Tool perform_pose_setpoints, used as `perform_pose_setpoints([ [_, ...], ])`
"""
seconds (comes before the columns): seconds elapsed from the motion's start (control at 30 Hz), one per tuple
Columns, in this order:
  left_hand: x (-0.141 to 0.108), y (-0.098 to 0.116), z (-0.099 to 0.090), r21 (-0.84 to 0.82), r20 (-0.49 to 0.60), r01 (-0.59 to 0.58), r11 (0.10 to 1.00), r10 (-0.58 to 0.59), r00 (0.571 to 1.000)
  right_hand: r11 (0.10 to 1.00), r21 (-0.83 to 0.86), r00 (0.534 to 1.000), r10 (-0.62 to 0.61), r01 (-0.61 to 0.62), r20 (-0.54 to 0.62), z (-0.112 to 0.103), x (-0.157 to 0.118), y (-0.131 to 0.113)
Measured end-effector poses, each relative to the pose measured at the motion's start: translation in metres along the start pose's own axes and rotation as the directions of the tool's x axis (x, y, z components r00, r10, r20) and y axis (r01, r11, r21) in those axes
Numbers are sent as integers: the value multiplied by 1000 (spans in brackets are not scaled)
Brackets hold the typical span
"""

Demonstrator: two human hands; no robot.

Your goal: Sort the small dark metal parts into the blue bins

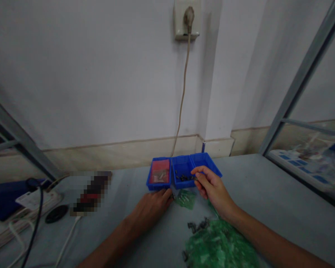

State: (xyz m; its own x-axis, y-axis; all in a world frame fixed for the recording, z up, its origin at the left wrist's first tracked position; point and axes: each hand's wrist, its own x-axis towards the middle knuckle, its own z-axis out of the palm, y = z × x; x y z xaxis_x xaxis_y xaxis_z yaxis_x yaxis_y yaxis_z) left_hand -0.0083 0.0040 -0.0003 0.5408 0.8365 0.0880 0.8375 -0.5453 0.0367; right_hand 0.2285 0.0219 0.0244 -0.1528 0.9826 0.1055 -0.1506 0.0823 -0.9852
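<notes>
My right hand (210, 183) is closed in a pinch at the front of the blue bins, over the right side of the middle blue bin (181, 163). A small dark piece seems to be at its fingertips, too small to name. Several small dark metal-looking parts (184, 178) lie in that bin. My left hand (156, 203) rests on the table, its fingers drawn together just left of a small green plastic bag (185, 199). Something small and dark shows at those fingertips, but I cannot make out what. A larger green bag (220, 247) lies below my right forearm, with loose dark parts (198, 225) beside it.
The left blue bin (149, 178) holds a pink sheet and a small clear bag. A third blue bin (205, 160) adjoins on the right. Left are a blurred-out object (92, 193), a black round item (56, 214) and cables. A power cord (181, 100) hangs behind the bins.
</notes>
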Motion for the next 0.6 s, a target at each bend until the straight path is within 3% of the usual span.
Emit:
perform_pose_setpoints([
  [0.27, 1, -2, 3, 1, 10, 19, 1000, -19, 1000, 990, -49, 991, -131, 131, 15, 1, 0, 0],
  [0.47, 1, -2, 4, 0, 7, 17, 1000, -17, 1000, 951, -210, 973, -221, 229, 60, -2, 1, 2],
  [0.6, 1, -1, 3, -7, 11, 18, 1000, -18, 1000, 942, -231, 970, -233, 243, 69, -1, -1, 1],
])
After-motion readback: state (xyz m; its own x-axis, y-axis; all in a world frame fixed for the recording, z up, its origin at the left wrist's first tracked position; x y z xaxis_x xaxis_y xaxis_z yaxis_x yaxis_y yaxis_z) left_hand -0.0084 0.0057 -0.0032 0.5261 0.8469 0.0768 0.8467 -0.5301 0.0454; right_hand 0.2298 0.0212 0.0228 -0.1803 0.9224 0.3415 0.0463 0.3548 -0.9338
